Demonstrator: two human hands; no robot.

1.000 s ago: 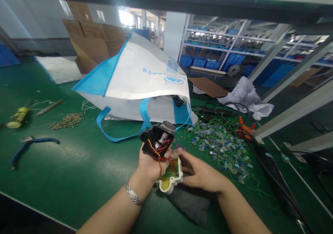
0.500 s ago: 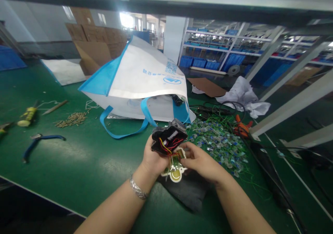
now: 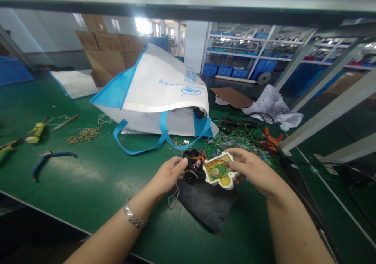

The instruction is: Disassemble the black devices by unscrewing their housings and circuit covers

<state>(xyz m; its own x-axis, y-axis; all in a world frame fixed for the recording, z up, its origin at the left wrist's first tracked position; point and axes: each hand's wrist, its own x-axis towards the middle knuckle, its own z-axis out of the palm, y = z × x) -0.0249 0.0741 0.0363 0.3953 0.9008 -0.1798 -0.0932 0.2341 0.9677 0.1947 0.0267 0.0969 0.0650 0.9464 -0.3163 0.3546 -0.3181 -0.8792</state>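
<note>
My left hand [image 3: 173, 174] is closed on a black plastic housing [image 3: 191, 170] that has a round part at its lower side. My right hand [image 3: 246, 168] grips the right edge of a white-rimmed casing [image 3: 220, 171] with a green circuit board inside. Red, yellow and dark wires [image 3: 209, 163] run between the two parts, which are held apart. A dark cloth [image 3: 205, 203] lies on the green tabletop just below them. From beneath my left hand hangs a thin pale loop of cord [image 3: 174, 197].
Behind the hands a white and blue bag [image 3: 164, 87] lies open toward me. To the left are blue-handled pliers [image 3: 48, 160], a yellow screwdriver [image 3: 37, 132] and a pile of screws [image 3: 84, 135]. Small bluish pieces with green wires [image 3: 235, 138] and orange-handled pliers [image 3: 272, 141] sit to the right.
The two parts have been drawn apart, the black housing turned and the white-rimmed casing moved right, exposing the wires between them. My left hand has shifted slightly left.
</note>
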